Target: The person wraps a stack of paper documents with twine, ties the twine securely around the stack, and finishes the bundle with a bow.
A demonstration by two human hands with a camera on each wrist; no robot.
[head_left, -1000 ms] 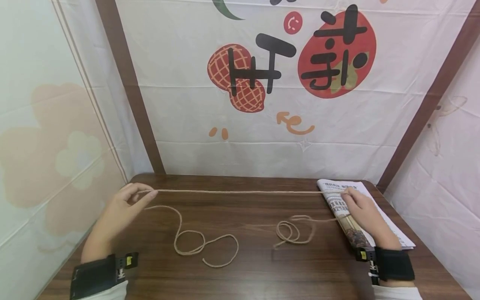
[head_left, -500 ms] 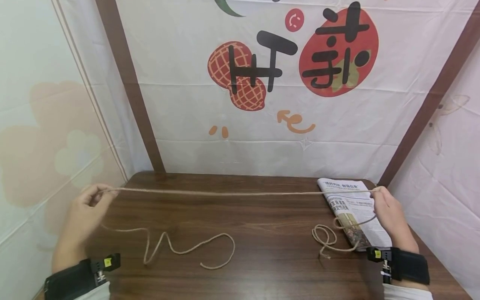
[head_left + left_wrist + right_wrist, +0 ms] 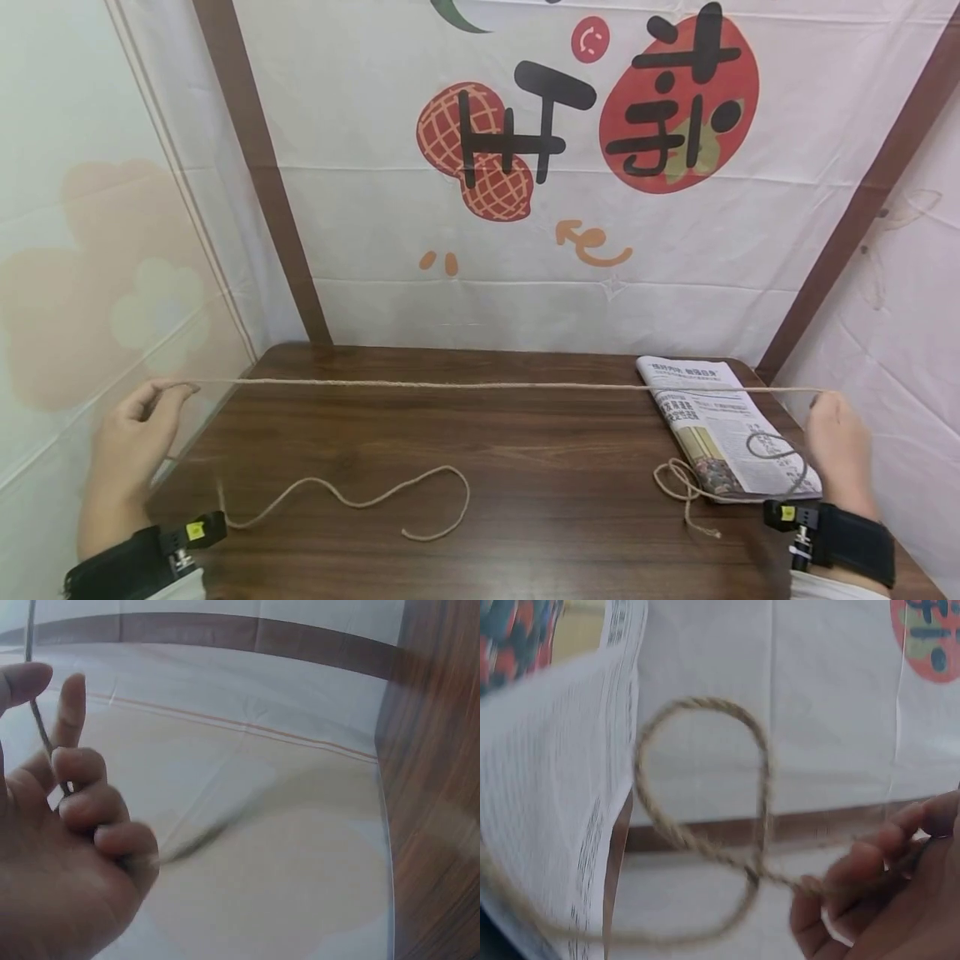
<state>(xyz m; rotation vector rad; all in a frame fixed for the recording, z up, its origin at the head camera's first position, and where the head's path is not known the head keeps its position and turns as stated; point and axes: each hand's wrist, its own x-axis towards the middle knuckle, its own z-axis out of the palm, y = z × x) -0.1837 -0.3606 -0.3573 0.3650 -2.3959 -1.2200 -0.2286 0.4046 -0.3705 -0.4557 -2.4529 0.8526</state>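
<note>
A thin tan twine rope (image 3: 480,386) runs nearly straight across the head view, stretched between both hands above the table. At the left end my left hand (image 3: 135,442) grips it, and in the left wrist view three curled fingers (image 3: 90,802) wrap the rope while a loose length trails off to the right. My right hand (image 3: 840,442) holds the other end beyond the newspaper. In the right wrist view a loop of rope (image 3: 765,757) hangs from the right fingers (image 3: 840,892). One loose tail (image 3: 360,504) curves over the table at left; another lies looped at right.
A folded newspaper (image 3: 731,458) lies on the right side of the dark wooden table (image 3: 525,450), partly under loops of rope. White printed cloth (image 3: 360,233) walls the back and both sides, with brown strips (image 3: 262,167) at the corners.
Both hands have moved apart, the left one leftward and the right one rightward past the newspaper. The rope span between them has lengthened, and the loose tails have been dragged outward and partly uncoiled.
</note>
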